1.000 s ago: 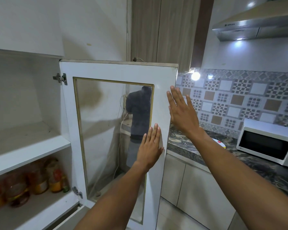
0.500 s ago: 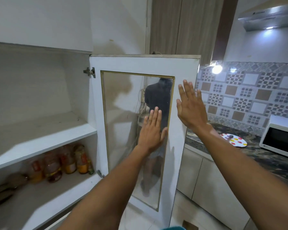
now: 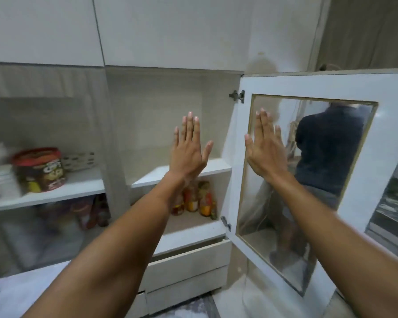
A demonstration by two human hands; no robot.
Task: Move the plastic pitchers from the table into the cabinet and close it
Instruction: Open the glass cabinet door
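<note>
The white cabinet (image 3: 159, 115) stands open in front of me. Its right door (image 3: 388, 138), white-framed with a glass pane, is swung out to the right. My left hand (image 3: 189, 154) is raised flat with fingers apart in front of the open compartment, holding nothing. My right hand (image 3: 264, 150) is also flat and empty, held up before the left edge of the door's glass. The upper shelf (image 3: 214, 167) of the open compartment is bare. No plastic pitcher is in view.
Several bottles and jars (image 3: 195, 198) stand on the lower shelf. A red-lidded cereal tub (image 3: 40, 169) and white bowls (image 3: 0, 180) sit behind glass at the left. Drawers (image 3: 186, 265) lie below. A person is seen through the door's glass (image 3: 326, 152).
My view has swung left, so the cabinet interior now fills the frame. My left hand has come off the door pane and sits before the open compartment; my right hand is now over the glass.
</note>
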